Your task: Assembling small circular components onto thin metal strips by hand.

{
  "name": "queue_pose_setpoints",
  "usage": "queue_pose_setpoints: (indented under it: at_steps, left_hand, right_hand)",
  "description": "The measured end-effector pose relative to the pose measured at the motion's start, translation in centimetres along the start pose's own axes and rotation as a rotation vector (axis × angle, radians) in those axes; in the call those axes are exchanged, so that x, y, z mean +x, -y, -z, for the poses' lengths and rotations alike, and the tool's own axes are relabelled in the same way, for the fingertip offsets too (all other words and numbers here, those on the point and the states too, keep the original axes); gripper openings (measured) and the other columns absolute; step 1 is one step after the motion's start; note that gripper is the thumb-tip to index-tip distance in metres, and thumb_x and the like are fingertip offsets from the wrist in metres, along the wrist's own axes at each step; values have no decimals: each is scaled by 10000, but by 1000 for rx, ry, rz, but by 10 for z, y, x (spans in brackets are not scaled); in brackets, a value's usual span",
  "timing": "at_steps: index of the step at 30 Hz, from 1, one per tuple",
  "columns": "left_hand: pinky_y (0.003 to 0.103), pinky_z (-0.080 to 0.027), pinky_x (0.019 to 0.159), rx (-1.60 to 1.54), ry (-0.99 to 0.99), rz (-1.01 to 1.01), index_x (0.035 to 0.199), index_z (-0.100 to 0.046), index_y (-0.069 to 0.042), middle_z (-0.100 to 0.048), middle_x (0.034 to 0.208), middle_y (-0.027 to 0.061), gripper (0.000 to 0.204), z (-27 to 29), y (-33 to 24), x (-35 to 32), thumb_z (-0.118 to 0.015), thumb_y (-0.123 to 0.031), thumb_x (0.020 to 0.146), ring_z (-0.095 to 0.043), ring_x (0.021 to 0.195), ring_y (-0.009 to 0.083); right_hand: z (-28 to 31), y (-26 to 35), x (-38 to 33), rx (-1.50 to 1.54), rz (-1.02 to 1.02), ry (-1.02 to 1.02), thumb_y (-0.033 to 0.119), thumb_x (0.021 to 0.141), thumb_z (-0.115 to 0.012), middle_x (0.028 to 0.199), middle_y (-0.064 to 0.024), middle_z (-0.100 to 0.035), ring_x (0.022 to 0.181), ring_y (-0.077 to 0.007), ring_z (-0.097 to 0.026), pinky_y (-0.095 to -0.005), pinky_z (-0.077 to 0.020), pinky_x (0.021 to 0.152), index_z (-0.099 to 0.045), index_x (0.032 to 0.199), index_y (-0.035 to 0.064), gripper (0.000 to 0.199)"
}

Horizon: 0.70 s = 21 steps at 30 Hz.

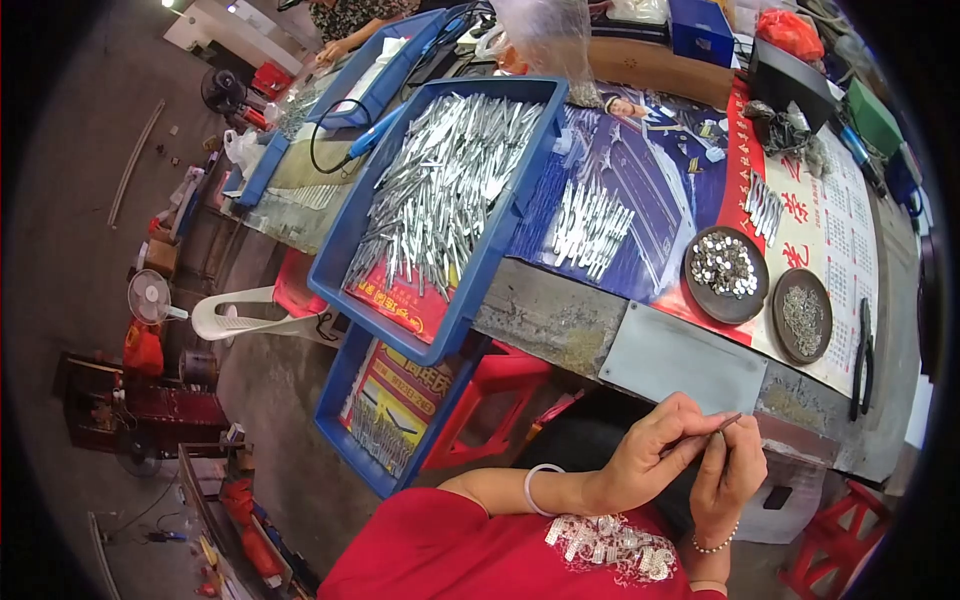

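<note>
My left hand [655, 450], with a pale bangle on its wrist, pinches a small thin dark metal piece [732, 421] between thumb and fingers. My right hand [730, 478], wearing a beaded bracelet, closes on the same piece from the other side. Most of the piece is hidden by the fingertips, so its exact kind cannot be told. Both hands are in front of the table edge, just below a grey metal plate [680, 352]. Beyond the plate stand a brown bowl of shiny round discs [714, 305] and a second bowl of tiny metal parts [803, 352].
Black-handled pliers [862, 365] lie at the right. A large blue tray [330, 270] holds many slim metal strips; more strips [592, 230] lie on the poster. Another blue tray [335, 430] sits lower, beside a red stool [490, 400]. Another person's arm [350, 40] shows far back.
</note>
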<state>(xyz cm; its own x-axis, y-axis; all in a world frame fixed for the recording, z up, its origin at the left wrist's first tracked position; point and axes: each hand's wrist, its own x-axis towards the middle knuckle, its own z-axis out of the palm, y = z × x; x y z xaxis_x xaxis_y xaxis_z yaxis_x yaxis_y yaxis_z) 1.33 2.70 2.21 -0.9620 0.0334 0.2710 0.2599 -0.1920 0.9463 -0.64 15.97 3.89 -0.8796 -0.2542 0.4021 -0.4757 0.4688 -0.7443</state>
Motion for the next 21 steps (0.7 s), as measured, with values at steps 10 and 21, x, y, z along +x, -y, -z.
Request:
queue_pose_setpoints:
  at_steps: [10, 21]
  left_hand:
    - [229, -404, 739, -57, 136, 156, 1107, -584, 5, -502, 918, 55, 251, 9, -1, 2, -524, 58, 869, -501, 844, 132]
    - [224, -404, 684, 114, 185, 126, 1077, -597, -20, -523, 894, 72, 268, 11, 5, 7, -550, 85, 835, -510, 787, 141]
  right_hand:
    - [31, 4, 2, 18, -91, 233, -48, 762, -596, 804, -158, -587, 654, -285, -581, -314, -453, 560, -564, 892, -48, 134]
    - [26, -18, 10, 230, -158, 226, -41, 715, -631, 782, -138, -632, 658, -250, -613, -288, -472, 609, -604, 796, -32, 87]
